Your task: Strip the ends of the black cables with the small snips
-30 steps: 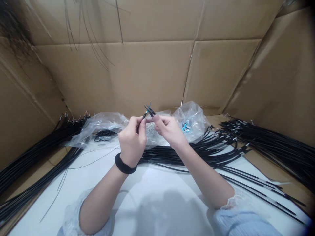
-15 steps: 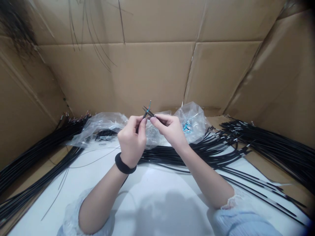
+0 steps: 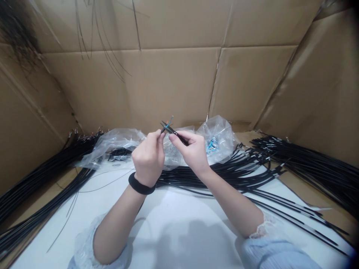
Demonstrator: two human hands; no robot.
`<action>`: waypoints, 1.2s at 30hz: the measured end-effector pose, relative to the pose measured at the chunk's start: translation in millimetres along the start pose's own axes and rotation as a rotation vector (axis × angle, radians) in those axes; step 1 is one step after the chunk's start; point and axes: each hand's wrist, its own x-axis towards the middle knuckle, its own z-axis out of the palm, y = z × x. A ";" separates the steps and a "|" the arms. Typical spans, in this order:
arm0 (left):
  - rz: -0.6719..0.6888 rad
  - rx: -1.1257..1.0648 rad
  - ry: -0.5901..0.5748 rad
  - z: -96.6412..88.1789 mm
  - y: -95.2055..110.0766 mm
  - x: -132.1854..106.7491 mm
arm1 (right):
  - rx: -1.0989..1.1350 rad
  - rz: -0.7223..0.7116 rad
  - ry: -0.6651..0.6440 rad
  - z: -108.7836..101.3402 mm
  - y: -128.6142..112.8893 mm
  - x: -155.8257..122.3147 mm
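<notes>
My left hand (image 3: pixel 148 155) pinches a black cable (image 3: pixel 163 130) close to its end, where thin coloured wires, one of them blue (image 3: pixel 169 122), stick out upward. In my right hand (image 3: pixel 193 149) is a dark pair of small scissors or snips (image 3: pixel 173 131), gripped in the closed fingers. Its pointed blades cross the wires just above the left fingertips. Whether the blades touch the wires, I cannot tell. A black band (image 3: pixel 141 185) circles my left wrist.
Clear plastic bags (image 3: pixel 218 129) lie at the back, one with small blue-and-silver pieces (image 3: pixel 212 144). Black cables (image 3: pixel 230 173) run behind my hands; further bundles lie left (image 3: pixel 53 170) and right (image 3: pixel 308 164). Cardboard walls (image 3: pixel 174 86) enclose the white table (image 3: pixel 179 216).
Both hands have shifted slightly left. The tool's blades looked more widely crossed before and now lie closer together, with more of its dark handle showing beside my right hand.
</notes>
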 end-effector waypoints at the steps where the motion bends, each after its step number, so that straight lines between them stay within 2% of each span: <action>1: -0.046 -0.043 -0.039 -1.1 0.0 2.0 | -0.012 -0.008 -0.001 -0.9 -0.4 0.2; 3: -0.208 -0.210 -0.149 -3.7 0.3 7.7 | -0.041 -0.012 -0.009 -4.2 -1.5 1.6; 6: -0.526 -0.645 -0.379 -6.2 -2.8 19.2 | -0.087 0.018 -0.059 -12.5 -4.6 6.0; 9: -0.838 -1.191 -0.754 -5.1 -11.5 29.0 | -0.151 0.053 -0.130 -21.1 -7.8 11.2; 11: -0.965 -1.398 -0.943 -2.3 -16.1 31.3 | -0.192 0.072 -0.154 -24.1 -8.1 13.6; 12: -0.979 -1.397 -0.952 -0.5 -16.7 30.6 | -0.203 0.077 -0.157 -24.4 -7.4 14.4; 13: -0.952 -1.312 -0.889 1.5 -16.1 28.6 | -0.208 0.081 -0.150 -24.0 -6.3 14.7; 16: -0.689 -0.800 -0.508 7.9 -8.5 17.1 | -0.190 0.095 -0.123 -20.4 -2.5 14.2; 18: -0.486 -0.500 -0.300 12.2 -3.2 7.9 | -0.173 0.109 -0.117 -18.4 -1.8 13.2; 20: -0.317 -0.327 -0.179 16.1 -0.9 0.7 | -0.168 0.112 -0.116 -17.6 -2.9 12.6; 22: -0.195 -0.232 -0.119 18.5 -1.2 -2.9 | -0.168 0.104 -0.116 -18.0 -4.9 12.5; 23: -0.172 -0.223 -0.119 18.8 -1.7 -3.0 | -0.169 0.099 -0.118 -18.5 -5.7 12.6; 25: -0.232 -0.292 -0.177 17.0 -2.3 -0.5 | -0.170 0.093 -0.132 -19.9 -6.8 13.2; 27: -0.406 -0.491 -0.300 12.9 -2.1 5.0 | -0.180 0.097 -0.159 -21.8 -7.2 14.2; 32: -0.891 -1.240 -0.701 5.2 -4.9 18.5 | -0.210 0.134 -0.247 -34.3 -7.1 20.6; 34: -1.018 -1.371 -0.806 5.0 -6.4 19.9 | -0.207 0.164 -0.258 -42.9 -6.3 24.7; 36: -1.039 -1.339 -0.809 4.7 -5.5 19.2 | -0.156 0.166 -0.176 -50.8 -4.6 28.2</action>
